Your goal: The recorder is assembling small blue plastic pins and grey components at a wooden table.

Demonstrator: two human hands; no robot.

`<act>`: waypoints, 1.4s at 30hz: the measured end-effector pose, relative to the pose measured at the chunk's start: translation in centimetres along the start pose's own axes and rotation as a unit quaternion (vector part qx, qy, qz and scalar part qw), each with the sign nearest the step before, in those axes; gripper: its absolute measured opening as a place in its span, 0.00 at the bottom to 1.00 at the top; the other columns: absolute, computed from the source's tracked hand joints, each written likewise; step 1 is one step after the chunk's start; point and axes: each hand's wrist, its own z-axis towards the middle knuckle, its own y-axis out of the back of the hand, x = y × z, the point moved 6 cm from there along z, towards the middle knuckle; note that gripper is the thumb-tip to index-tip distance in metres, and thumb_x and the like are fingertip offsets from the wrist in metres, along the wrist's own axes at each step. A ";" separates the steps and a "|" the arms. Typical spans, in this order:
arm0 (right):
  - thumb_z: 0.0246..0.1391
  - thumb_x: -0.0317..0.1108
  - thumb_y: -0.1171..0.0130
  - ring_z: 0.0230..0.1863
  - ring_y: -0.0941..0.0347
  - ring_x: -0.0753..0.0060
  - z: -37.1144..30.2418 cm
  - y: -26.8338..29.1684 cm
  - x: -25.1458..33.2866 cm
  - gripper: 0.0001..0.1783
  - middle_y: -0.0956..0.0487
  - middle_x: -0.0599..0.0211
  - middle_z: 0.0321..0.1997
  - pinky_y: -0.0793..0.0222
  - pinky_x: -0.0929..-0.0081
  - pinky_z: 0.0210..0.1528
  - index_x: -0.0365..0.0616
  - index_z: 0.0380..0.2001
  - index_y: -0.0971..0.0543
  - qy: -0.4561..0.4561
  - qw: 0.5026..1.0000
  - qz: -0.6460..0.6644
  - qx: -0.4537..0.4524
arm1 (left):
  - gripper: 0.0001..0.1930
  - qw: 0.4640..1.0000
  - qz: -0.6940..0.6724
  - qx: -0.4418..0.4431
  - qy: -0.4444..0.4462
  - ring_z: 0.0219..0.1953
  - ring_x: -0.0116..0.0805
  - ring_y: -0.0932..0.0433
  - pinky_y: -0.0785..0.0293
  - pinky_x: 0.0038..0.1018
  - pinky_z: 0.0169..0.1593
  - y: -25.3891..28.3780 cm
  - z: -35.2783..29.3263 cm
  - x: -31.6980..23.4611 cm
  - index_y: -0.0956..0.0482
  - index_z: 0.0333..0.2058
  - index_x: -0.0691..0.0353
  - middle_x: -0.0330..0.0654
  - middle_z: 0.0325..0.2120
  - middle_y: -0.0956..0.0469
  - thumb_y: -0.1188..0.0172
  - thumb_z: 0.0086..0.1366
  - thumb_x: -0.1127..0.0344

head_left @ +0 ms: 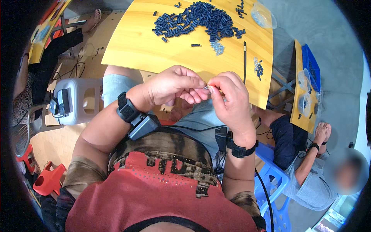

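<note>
My left hand point(176, 86) and my right hand point(231, 94) meet in front of me, just off the near edge of the yellow table point(131, 42). Thumb and forefinger of each are pinched together around a tiny dark, shiny piece point(206, 87), too small and too covered by fingertips to name. On the table beyond lies a large heap of small black cylindrical parts point(201, 19). A little pile of small silvery pieces point(217, 48) touches its near side, with one black part point(196, 45) apart from it. A thin black rod point(244, 62) lies to the right.
A small cluster of black and silvery pieces point(258, 69) lies near the table's right edge. A clear tub point(263, 16) stands at the far right corner. Another person point(313, 166) sits on the right by a second yellow table point(299, 112); a white plastic stool point(79, 102) stands left.
</note>
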 end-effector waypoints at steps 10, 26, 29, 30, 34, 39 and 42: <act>0.44 0.23 0.44 0.30 0.31 0.56 -0.2 -0.3 -0.1 0.04 0.29 0.60 0.26 0.35 0.65 0.32 0.40 0.26 0.27 -0.006 1.000 0.019 0.013 | 0.11 1.000 0.007 0.006 0.003 0.26 0.28 0.21 0.26 0.17 0.27 0.1 -0.1 0.2 0.22 0.34 0.68 0.47 0.28 0.20 0.46 0.63 0.65; 0.42 0.22 0.43 0.29 0.30 0.57 -0.6 -0.8 -0.8 0.05 0.28 0.59 0.25 0.34 0.68 0.32 0.40 0.25 0.27 -0.054 0.996 0.069 -0.009 | 0.11 0.999 -0.023 0.037 0.025 0.25 0.27 0.21 0.26 0.17 0.27 0.4 0.2 0.9 0.23 0.34 0.67 0.44 0.27 0.20 0.47 0.64 0.63; 0.41 0.22 0.43 0.28 0.30 0.60 -0.6 -0.9 -0.9 0.05 0.28 0.60 0.24 0.34 0.70 0.30 0.40 0.25 0.27 -0.065 0.995 0.066 -0.026 | 0.12 0.999 -0.028 0.022 0.020 0.25 0.26 0.22 0.27 0.16 0.26 0.5 0.3 1.0 0.23 0.32 0.66 0.43 0.26 0.20 0.48 0.65 0.62; 0.41 0.21 0.43 0.26 0.29 0.63 -0.7 -0.9 -1.0 0.05 0.28 0.61 0.23 0.33 0.73 0.29 0.40 0.24 0.27 -0.069 0.995 0.063 -0.038 | 0.11 0.999 -0.026 0.011 0.020 0.24 0.26 0.22 0.27 0.16 0.26 0.6 0.3 1.0 0.23 0.33 0.65 0.42 0.26 0.21 0.48 0.65 0.62; 0.44 0.22 0.42 0.24 0.30 0.75 -1.2 -1.3 -1.9 0.03 0.27 0.66 0.24 0.35 0.81 0.26 0.39 0.25 0.26 -0.151 0.981 0.101 -0.069 | 0.09 0.997 -0.018 -0.050 -0.053 0.23 0.23 0.24 0.27 0.16 0.26 0.9 0.7 0.7 0.25 0.37 0.63 0.39 0.28 0.22 0.47 0.65 0.64; 0.48 0.24 0.41 0.24 0.34 0.89 -2.2 -2.1 -4.1 0.03 0.25 0.75 0.25 0.37 0.88 0.25 0.38 0.28 0.23 -0.271 0.915 0.264 -0.141 | 0.08 0.975 0.076 -0.102 -0.183 0.22 0.20 0.26 0.30 0.15 0.20 0.0 0.2 -0.9 0.26 0.39 0.64 0.37 0.30 0.23 0.44 0.62 0.70; 0.48 0.25 0.41 0.24 0.34 0.90 -2.1 -2.5 -4.2 0.03 0.24 0.76 0.24 0.38 0.89 0.24 0.38 0.28 0.23 -0.273 0.906 0.282 -0.159 | 0.09 0.958 0.128 -0.116 -0.230 0.19 0.18 0.27 0.34 0.14 0.16 -0.9 -0.3 -1.8 0.26 0.39 0.64 0.36 0.31 0.23 0.42 0.60 0.73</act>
